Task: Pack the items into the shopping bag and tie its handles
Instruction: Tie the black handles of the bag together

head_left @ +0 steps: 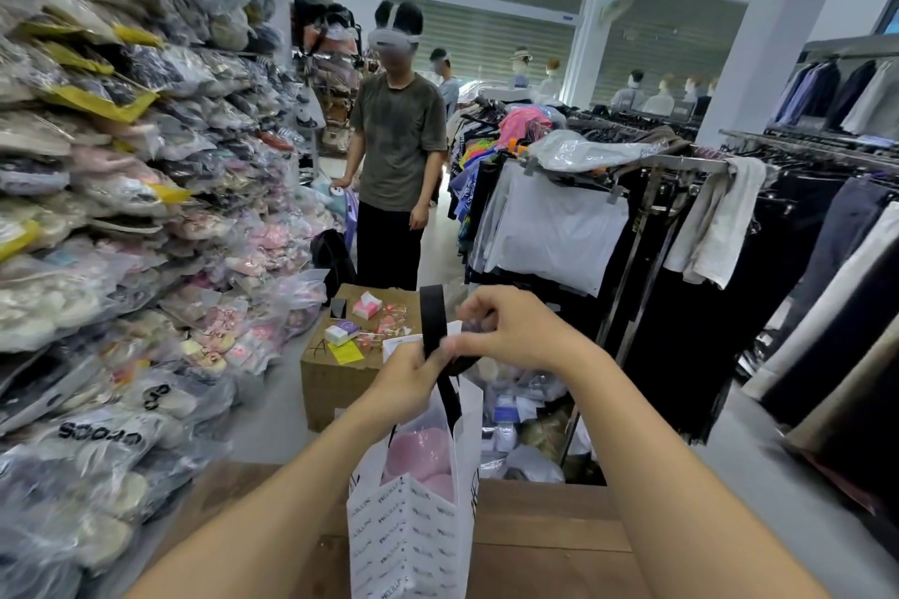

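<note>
Fingers of the left hand (406,372) pinched on the black handles (433,321), strap looping up above them. Right hand (511,331) fingers closed on the same handles just beside. White bag (413,535) stands below on wooden table (545,520), pink items (421,452) inside.

Stacked plastic packages (121,190) wall off the left, a clothes rack (681,219) crowds the right, and a cardboard box (331,379) blocks the far aisle between them.
</note>
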A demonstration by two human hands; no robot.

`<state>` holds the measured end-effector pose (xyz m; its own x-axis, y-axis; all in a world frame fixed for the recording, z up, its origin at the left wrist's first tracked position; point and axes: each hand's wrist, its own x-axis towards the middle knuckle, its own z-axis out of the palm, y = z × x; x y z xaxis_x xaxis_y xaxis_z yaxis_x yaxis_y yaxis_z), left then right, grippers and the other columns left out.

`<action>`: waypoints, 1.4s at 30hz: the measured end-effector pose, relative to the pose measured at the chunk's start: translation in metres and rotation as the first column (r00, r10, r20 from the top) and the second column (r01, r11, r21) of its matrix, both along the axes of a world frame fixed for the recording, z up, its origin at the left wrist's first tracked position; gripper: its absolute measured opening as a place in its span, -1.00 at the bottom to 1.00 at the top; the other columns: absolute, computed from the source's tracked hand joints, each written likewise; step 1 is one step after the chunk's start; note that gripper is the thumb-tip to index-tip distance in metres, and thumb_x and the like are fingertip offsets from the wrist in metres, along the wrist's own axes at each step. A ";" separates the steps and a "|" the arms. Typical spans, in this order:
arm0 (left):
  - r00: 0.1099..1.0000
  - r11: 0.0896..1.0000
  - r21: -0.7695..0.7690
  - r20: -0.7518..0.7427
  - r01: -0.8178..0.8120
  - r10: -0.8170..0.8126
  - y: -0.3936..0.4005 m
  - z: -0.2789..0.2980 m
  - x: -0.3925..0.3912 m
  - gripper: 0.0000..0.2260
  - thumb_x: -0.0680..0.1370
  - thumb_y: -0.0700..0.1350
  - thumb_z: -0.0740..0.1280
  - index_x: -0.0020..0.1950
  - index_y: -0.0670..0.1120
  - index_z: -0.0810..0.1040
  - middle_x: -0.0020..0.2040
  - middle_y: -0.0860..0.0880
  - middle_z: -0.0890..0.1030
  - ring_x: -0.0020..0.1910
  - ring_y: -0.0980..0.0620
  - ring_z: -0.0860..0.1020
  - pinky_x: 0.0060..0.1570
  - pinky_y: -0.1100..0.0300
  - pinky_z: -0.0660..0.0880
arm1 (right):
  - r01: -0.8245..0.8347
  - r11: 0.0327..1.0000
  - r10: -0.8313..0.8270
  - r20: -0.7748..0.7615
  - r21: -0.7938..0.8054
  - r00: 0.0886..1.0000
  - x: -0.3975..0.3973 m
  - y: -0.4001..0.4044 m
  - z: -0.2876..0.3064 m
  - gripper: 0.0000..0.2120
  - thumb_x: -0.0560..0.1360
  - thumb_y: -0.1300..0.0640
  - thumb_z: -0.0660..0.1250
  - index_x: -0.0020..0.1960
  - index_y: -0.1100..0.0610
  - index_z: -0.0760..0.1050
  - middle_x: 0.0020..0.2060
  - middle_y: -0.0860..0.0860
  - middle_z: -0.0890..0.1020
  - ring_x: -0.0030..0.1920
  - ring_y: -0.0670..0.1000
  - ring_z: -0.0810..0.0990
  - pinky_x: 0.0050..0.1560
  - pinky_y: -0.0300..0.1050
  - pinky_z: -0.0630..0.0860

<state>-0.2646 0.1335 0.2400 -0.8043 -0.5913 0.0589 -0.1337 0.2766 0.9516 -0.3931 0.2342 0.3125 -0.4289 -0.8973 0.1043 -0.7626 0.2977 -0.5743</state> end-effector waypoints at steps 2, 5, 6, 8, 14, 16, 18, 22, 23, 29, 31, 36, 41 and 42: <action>0.999 0.999 0.035 -0.045 -0.014 0.016 -0.001 -0.003 -0.003 -0.73 0.65 0.03 0.18 -0.16 -0.05 0.53 -0.65 0.16 0.38 -0.63 0.24 0.34 -0.44 0.21 0.23 | -0.010 0.987 0.009 0.002 0.161 1.000 -0.006 0.006 -0.010 -0.52 0.37 -0.14 0.56 0.22 -0.01 0.57 0.12 -0.04 0.61 0.05 -0.07 0.59 0.09 -0.08 0.57; 0.997 0.999 0.038 -0.070 -0.013 0.015 -0.001 -0.001 -0.004 -0.74 0.67 -0.07 0.16 0.01 -0.14 0.60 -0.65 0.19 0.42 -0.60 0.30 0.41 -0.45 0.34 0.26 | -0.043 0.998 0.034 0.145 0.053 0.989 -0.012 0.007 -0.029 -0.79 0.45 0.08 0.54 0.05 0.13 0.68 -0.29 0.04 0.68 -0.33 -0.08 0.61 -0.08 0.05 0.65; 0.997 0.999 0.039 -0.075 -0.012 0.015 -0.001 -0.002 -0.003 -0.73 0.68 -0.07 0.15 0.06 -0.14 0.61 -0.66 0.19 0.42 -0.60 0.29 0.41 -0.44 0.34 0.26 | -0.045 0.999 0.041 0.194 0.014 0.980 -0.016 0.007 -0.035 -0.84 0.46 0.13 0.53 0.00 0.17 0.70 -0.40 -0.01 0.64 -0.40 -0.10 0.59 -0.14 0.01 0.64; 0.995 0.999 0.038 -0.099 0.019 -0.015 -0.006 -0.005 -0.001 -0.72 0.67 -0.04 0.16 0.16 -0.10 0.62 -0.63 0.15 0.36 -0.60 0.23 0.36 -0.46 0.32 0.22 | -0.047 0.999 0.047 0.220 -0.004 0.974 -0.020 0.009 -0.042 -0.90 0.50 0.16 0.49 -0.02 0.18 0.69 -0.47 -0.09 0.62 -0.45 -0.16 0.58 -0.24 -0.15 0.59; 0.987 0.977 -0.184 -0.100 0.109 -0.129 -0.017 -0.014 0.003 -0.74 0.63 0.03 0.22 0.23 -0.07 0.52 -0.50 0.12 0.38 -0.45 0.13 0.31 -0.34 0.19 0.31 | 0.117 0.980 -0.036 0.444 -0.158 0.896 -0.013 -0.004 -0.063 -0.80 0.63 0.04 0.30 0.06 0.20 0.48 -0.31 0.03 0.67 -0.29 0.03 0.64 -0.26 -0.11 0.60; 0.986 0.963 -0.256 -0.115 0.087 -0.120 -0.021 -0.015 0.004 -0.75 0.64 0.02 0.23 0.25 -0.01 0.56 -0.49 0.12 0.40 -0.41 0.11 0.31 -0.33 0.20 0.32 | 0.159 0.972 0.000 0.675 -0.174 0.738 -0.003 -0.012 -0.070 -0.77 0.65 0.02 0.24 0.10 0.20 0.41 -0.17 0.16 0.68 -0.31 0.04 0.68 -0.32 -0.17 0.62; 0.987 0.945 -0.322 -0.126 0.051 -0.096 -0.023 -0.015 0.007 -0.76 0.64 -0.08 0.25 0.27 -0.05 0.58 -0.48 0.14 0.44 -0.42 0.15 0.34 -0.34 0.29 0.32 | 0.194 0.967 0.012 0.788 -0.166 0.615 0.008 -0.019 -0.076 -0.73 0.67 -0.03 0.20 0.14 0.19 0.38 -0.10 0.14 0.65 -0.40 -0.01 0.66 -0.40 -0.19 0.59; 0.988 0.925 -0.371 -0.095 0.075 -0.118 -0.028 -0.019 0.013 -0.76 0.55 -0.41 0.28 0.16 -0.25 0.63 -0.30 0.38 0.60 -0.32 0.31 0.49 -0.21 0.30 0.41 | 0.236 0.965 -0.088 0.705 -0.115 0.703 0.012 -0.032 -0.088 -0.71 0.69 -0.05 0.11 0.16 0.18 0.35 -0.28 0.07 0.60 -0.52 -0.06 0.53 -0.47 -0.18 0.49; 0.990 0.926 -0.368 -0.077 0.083 -0.119 -0.032 -0.021 0.014 -0.81 0.55 -0.39 0.28 0.11 -0.30 0.63 -0.29 0.36 0.61 -0.29 0.34 0.50 -0.17 0.25 0.42 | 0.236 0.965 -0.103 0.665 -0.114 0.740 0.011 -0.034 -0.091 -0.72 0.69 -0.06 0.11 0.13 0.16 0.35 -0.32 0.08 0.57 -0.54 -0.07 0.48 -0.48 -0.17 0.43; 0.993 0.725 -0.683 0.012 0.092 -0.115 -0.032 -0.021 0.015 -0.71 0.48 -0.40 0.33 0.09 -0.14 0.69 -0.15 0.00 0.66 -0.18 0.17 0.57 -0.13 0.19 0.49 | 0.271 0.957 -0.153 0.608 -0.107 0.779 0.012 -0.043 -0.093 -0.78 0.66 -0.06 0.19 -0.04 0.08 0.43 -0.32 0.01 0.53 -0.53 -0.16 0.42 -0.50 -0.26 0.31; 0.984 0.640 -0.751 0.174 0.164 -0.048 -0.030 -0.018 0.014 -0.67 0.47 -0.39 0.29 0.15 -0.11 0.63 -0.05 -0.10 0.63 -0.06 -0.05 0.56 -0.08 0.09 0.50 | 0.271 0.957 -0.158 0.593 -0.106 0.790 0.012 -0.044 -0.092 -0.76 0.66 -0.10 0.17 -0.02 0.04 0.46 -0.22 0.01 0.57 -0.36 -0.08 0.49 -0.42 -0.23 0.37; 0.893 0.783 -0.588 0.440 0.204 0.098 -0.028 -0.005 0.008 -0.85 0.53 -0.31 0.18 -0.17 -0.09 0.41 -0.10 -0.13 0.55 -0.13 -0.12 0.50 -0.19 0.07 0.42 | 0.178 0.975 -0.053 0.644 -0.131 0.763 0.012 -0.039 -0.089 -0.82 0.67 0.01 0.15 0.18 0.07 0.41 -0.31 -0.03 0.52 -0.47 -0.08 0.40 -0.48 -0.23 0.30; 0.962 0.975 0.219 0.259 0.027 -0.085 -0.039 0.000 0.007 -0.81 0.67 -0.10 0.15 -0.09 -0.15 0.43 -0.33 -0.09 0.42 -0.43 0.03 0.34 -0.35 0.14 0.35 | -0.019 0.985 0.141 0.746 -0.170 0.650 0.009 -0.022 -0.083 -0.76 0.55 0.37 0.14 0.07 0.09 0.44 -0.18 0.17 0.49 -0.33 0.02 0.51 -0.27 -0.11 0.45; 0.971 0.942 0.334 0.228 -0.013 -0.067 -0.042 -0.001 0.006 -0.83 0.67 -0.11 0.17 -0.06 -0.17 0.43 -0.34 -0.10 0.41 -0.45 0.03 0.34 -0.39 0.17 0.36 | -0.080 0.980 0.187 0.729 -0.180 0.658 0.007 -0.018 -0.084 -0.71 0.53 0.42 0.17 0.10 0.09 0.47 -0.11 0.19 0.53 -0.24 0.06 0.54 -0.17 -0.08 0.50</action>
<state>-0.2587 0.0918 0.2389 -0.7875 -0.5226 -0.3267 -0.3589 -0.0419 0.9324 -0.3857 0.2167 0.2287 -0.2887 -0.9539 -0.0824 -0.0961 0.1145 -0.9888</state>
